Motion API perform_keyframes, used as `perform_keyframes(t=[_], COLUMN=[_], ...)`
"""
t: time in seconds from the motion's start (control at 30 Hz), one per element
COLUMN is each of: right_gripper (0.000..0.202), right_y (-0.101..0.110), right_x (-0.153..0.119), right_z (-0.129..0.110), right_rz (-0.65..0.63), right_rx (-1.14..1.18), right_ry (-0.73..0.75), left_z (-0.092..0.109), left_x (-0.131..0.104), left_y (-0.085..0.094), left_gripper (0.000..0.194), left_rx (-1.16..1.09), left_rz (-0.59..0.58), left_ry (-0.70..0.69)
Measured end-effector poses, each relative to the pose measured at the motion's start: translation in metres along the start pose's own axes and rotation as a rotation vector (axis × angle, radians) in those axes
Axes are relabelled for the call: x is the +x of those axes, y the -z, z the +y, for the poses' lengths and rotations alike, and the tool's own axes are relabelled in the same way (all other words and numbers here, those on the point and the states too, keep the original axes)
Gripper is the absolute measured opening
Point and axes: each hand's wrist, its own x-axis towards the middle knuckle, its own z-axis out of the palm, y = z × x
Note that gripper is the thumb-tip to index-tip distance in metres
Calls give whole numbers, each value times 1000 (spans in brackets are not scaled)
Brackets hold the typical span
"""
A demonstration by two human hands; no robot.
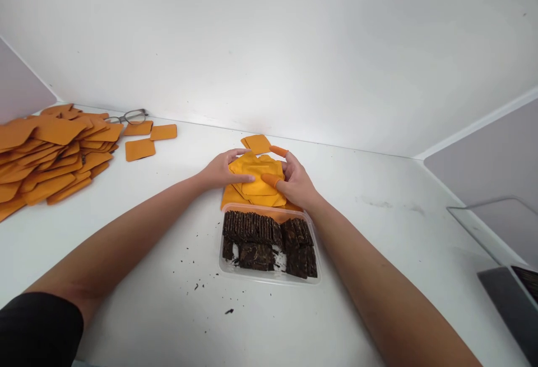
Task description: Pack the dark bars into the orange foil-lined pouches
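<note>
Behind the plastic tub, my left hand [221, 170] grips the left side of some yellow-orange paper pouches [257, 185], its thumb lying on top. My right hand [297, 182] grips the right side, with its thumb pressed on the paper. Orange finger cots cover the thumb and index finger of that hand, and the index finger points up and away. More orange pouches lie beneath. The clear tub [269, 278] just in front holds rows of thin, dark brown pressed pieces [252, 227], mostly on edge, some flat.
A large heap of orange pouches [54, 154] lies at the left, with eyeglasses [135, 116] and a few loose pouches [140, 149] beside it. Two or so pouches [258, 143] lie behind my hands. Dark crumbs [229, 311] dot the white table. A dark grey object [504, 305] stands at the right edge.
</note>
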Motion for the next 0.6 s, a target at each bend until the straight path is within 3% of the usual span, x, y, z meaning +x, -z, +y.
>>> perform_keyframes(t=[0.17,0.3,0.47,0.53,0.6], right_gripper=[60,61,93,98,83], right_y=[-9,-9,-1,2,2], right_x=[0,0,3,4,5], right_z=[-6,-11,-15,-12,-8], right_rz=[117,209,475,450,323], right_rx=[-57,-143,-251,-229,-179], right_ry=[66,106,192,193,165], left_z=[13,19,42,53,59], left_x=[-2,-2,-5,-7,-9], left_y=[-3,-7,-3,-2,-2], left_gripper=[72,62,50,46,44], left_rx=[-122,-86,87,147,182], left_rz=[-12,22,143,170,187], left_ry=[2,-24,-150,-192,-194])
